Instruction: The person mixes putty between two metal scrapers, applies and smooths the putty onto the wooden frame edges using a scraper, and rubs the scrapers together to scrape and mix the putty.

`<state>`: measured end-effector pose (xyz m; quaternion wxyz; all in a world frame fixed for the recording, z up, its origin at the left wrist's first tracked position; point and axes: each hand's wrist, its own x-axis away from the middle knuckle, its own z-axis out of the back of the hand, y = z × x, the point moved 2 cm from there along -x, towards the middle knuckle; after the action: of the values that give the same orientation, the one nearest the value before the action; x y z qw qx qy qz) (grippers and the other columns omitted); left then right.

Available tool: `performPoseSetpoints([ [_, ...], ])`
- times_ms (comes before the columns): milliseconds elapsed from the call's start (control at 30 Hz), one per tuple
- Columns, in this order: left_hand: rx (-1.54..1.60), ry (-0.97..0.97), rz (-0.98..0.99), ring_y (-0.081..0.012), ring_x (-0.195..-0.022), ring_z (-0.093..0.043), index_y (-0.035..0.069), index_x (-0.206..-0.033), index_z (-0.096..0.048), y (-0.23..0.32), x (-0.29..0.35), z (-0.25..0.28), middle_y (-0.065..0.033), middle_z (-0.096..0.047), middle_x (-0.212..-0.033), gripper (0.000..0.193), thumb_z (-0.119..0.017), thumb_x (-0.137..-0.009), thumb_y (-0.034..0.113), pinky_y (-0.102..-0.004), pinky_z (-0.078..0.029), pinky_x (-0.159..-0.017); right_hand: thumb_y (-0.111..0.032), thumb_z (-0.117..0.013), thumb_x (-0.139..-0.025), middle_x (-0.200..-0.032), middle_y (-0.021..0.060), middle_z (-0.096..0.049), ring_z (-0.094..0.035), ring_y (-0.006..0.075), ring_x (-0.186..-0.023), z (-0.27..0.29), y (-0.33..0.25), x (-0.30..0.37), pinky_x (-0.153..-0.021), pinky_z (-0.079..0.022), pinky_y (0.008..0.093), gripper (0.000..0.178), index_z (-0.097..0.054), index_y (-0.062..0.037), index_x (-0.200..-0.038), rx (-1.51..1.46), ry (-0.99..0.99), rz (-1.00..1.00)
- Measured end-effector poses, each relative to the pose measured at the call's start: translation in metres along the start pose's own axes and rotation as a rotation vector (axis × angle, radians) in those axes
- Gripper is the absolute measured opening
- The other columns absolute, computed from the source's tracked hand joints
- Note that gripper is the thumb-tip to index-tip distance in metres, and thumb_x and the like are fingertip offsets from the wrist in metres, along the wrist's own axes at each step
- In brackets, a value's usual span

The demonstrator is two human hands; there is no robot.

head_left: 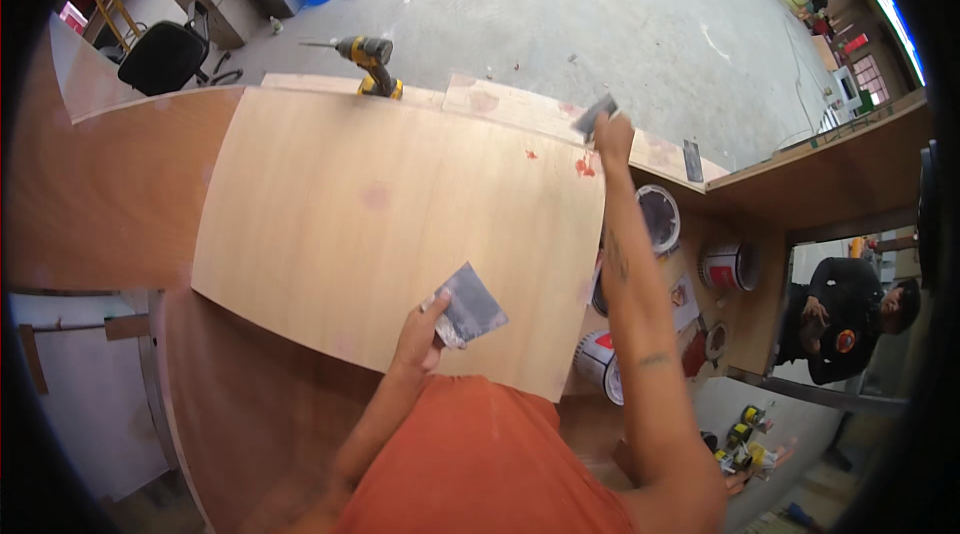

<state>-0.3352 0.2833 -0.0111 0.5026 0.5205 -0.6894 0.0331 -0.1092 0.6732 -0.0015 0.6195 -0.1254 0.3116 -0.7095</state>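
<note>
Head view. The left hand (420, 334) grips a wide grey putty scraper (468, 306) by its near edge, fingers closed on it; the blade lies flat over the near part of a pale plywood sheet (390, 214), its long axis running from lower left to upper right, free end pointing away from the person and to the right. The right hand (612, 134), arm stretched out, is closed on a smaller dark scraper (594, 117) at the sheet's far right corner, blade pointing up and to the left, beside red smears (585, 166). A yellow cordless drill (365, 59) stands at the far edge, bit pointing left. Paint cans (660, 217) sit right of the sheet. Another person (850, 319) is at the right.
</note>
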Motion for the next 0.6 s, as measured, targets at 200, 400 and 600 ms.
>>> performPoseSetpoints([
  [200, 0.171, 0.003, -0.009, -0.0144, -0.066, -0.065, 0.011, -0.113, -0.057, 0.015, -0.014, -0.005, -0.0008, -0.067, -0.090, 0.026, -0.057, -0.096, 0.030, -0.0281, -0.047, -0.043, -0.029, -0.054, -0.097, -0.073, 0.0060, -0.065, -0.061, 0.0140, -0.053, -0.010, 0.032, 0.142, -0.043, -0.046, 0.0267, 0.031, -0.063, 0.0011, -0.098, -0.730, -0.354, -0.114],
  [400, 0.228, -0.236, 0.014, -0.0122, -0.070, -0.065, 0.016, -0.115, -0.054, 0.030, -0.035, -0.054, 0.0009, -0.066, -0.096, 0.023, -0.054, -0.097, 0.030, -0.0265, -0.045, -0.043, -0.021, -0.056, -0.098, -0.090, 0.0114, -0.068, -0.067, 0.0170, -0.074, 0.092, -0.004, 0.234, -0.062, -0.053, 0.0272, 0.031, -0.053, 0.0019, -0.118, -0.914, -0.432, -0.029],
  [600, 0.273, -0.239, 0.018, -0.0146, -0.074, -0.067, 0.012, -0.117, -0.054, 0.033, -0.009, -0.099, -0.0026, -0.067, -0.096, 0.026, -0.052, -0.098, 0.030, -0.0292, -0.053, -0.046, -0.002, -0.058, -0.089, -0.102, 0.0150, -0.062, -0.065, 0.0314, -0.086, 0.130, -0.032, 0.264, -0.069, -0.055, 0.0354, 0.042, -0.047, -0.0100, -0.129, -0.618, -0.229, 0.662],
])
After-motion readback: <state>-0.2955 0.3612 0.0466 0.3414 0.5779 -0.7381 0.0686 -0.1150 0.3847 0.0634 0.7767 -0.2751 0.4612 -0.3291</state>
